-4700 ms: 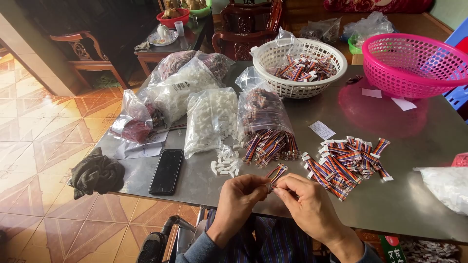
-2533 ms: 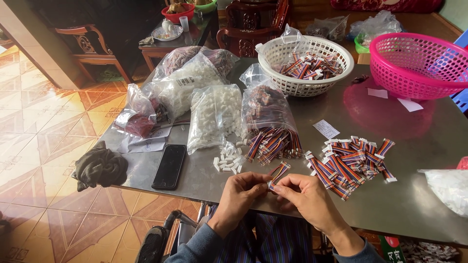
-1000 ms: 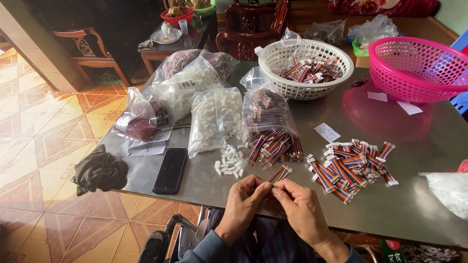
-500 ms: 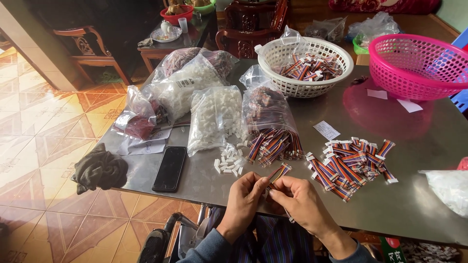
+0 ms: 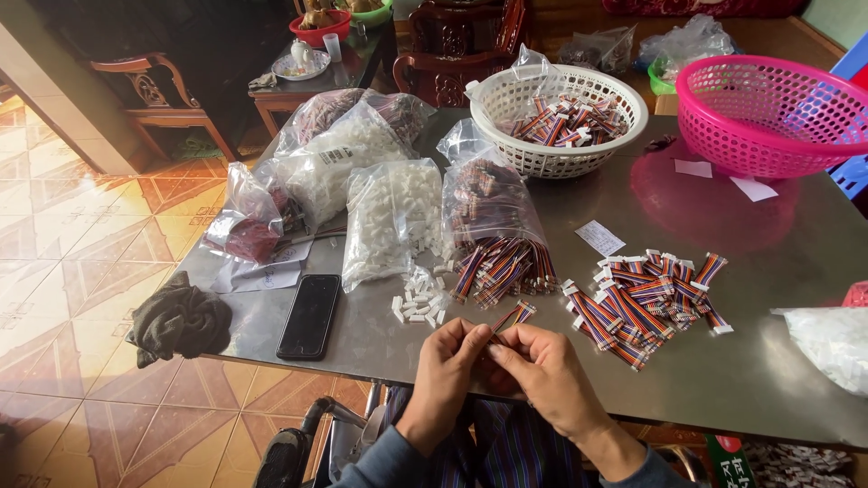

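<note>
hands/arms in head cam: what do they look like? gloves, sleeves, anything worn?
Both hands are bare: no gloves, and no rings or watch that I can make out. The left hand and the right hand each come out of a dark grey-blue long sleeve that ends near the wrist. Nails look short.

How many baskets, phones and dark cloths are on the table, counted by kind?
Baskets: 2, a white basket and a pink basket
Phones: 1, a black phone
Dark cloths: 1, a dark cloth at the table edge
Total: 4
</note>
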